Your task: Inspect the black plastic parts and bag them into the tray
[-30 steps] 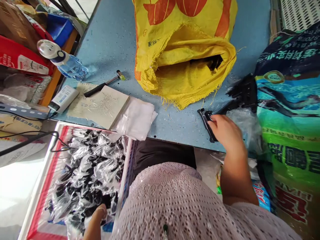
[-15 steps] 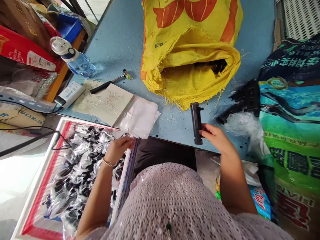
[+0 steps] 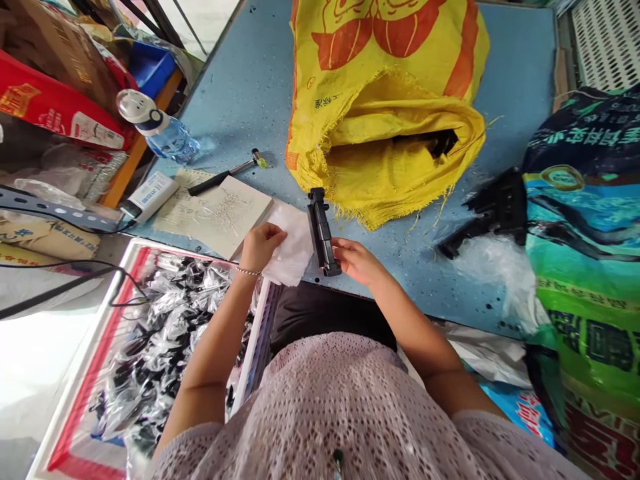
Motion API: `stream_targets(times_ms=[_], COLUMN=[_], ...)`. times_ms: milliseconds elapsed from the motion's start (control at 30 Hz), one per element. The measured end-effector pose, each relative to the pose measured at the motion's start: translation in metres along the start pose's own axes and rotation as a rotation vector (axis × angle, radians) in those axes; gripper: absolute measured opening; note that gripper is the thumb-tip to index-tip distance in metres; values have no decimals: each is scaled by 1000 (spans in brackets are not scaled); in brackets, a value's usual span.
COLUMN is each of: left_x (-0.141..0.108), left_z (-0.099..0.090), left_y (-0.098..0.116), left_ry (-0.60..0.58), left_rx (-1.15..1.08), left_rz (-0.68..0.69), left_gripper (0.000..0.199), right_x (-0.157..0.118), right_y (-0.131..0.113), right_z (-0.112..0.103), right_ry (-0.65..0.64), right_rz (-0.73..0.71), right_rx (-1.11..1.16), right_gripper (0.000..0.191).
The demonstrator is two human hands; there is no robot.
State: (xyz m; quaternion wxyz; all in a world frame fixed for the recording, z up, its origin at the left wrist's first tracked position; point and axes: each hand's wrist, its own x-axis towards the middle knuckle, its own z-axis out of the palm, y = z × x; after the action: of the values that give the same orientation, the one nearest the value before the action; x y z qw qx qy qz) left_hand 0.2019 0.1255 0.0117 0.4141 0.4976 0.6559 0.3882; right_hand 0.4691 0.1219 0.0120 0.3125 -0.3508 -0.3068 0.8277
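Observation:
A narrow black plastic part [image 3: 321, 227] with a long slot stands tilted in my right hand [image 3: 357, 261], gripped near its lower end by thumb and fingers. It is above the table's front edge, beside a stack of thin clear plastic bags [image 3: 293, 257]. My left hand [image 3: 263, 247] lies over the left side of that stack, thumb and fingers pinched together. Whether a bag is caught between them does not show. Behind the part, a yellow woven sack [image 3: 370, 193] lies with its frayed mouth towards me and dark pieces inside.
Left on the blue table [image 3: 240, 73] are a pad with tiny pins [image 3: 235, 207], a small hammer [image 3: 225, 177], a white box [image 3: 153, 195] and a water bottle [image 3: 170, 137]. A crate [image 3: 83, 387] of bagged black parts stands below left. More black parts [image 3: 493, 203] lie right.
My right hand has carried the black part left, close to the bags. My left hand has moved up from the crate's edge onto the bag stack.

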Motion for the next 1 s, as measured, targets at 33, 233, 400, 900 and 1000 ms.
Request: stream_targets(times_ms=[33,233,400,900,1000], left_x=[0,-11,-20,-3,0], left_z=[2,6,-7,1,5], left_y=[1,7,15,1,-2], left_ry=[9,-5,92,-30,-2], left_rx=[-69,-150,223,-38,-130], left_rz=[-13,68,265,3,-43], left_gripper=[26,38,12,27,27], right_x=[10,54,52,13,27], right_y=[0,4,12,-4,-3], right_z=[7,33,20,9,26], right_ry=[-29,-71,52,21,-39], right_rz=[7,31,66,53,73], right_rx=[35,110,129,162,164], right_gripper=[41,39,36,29,29])
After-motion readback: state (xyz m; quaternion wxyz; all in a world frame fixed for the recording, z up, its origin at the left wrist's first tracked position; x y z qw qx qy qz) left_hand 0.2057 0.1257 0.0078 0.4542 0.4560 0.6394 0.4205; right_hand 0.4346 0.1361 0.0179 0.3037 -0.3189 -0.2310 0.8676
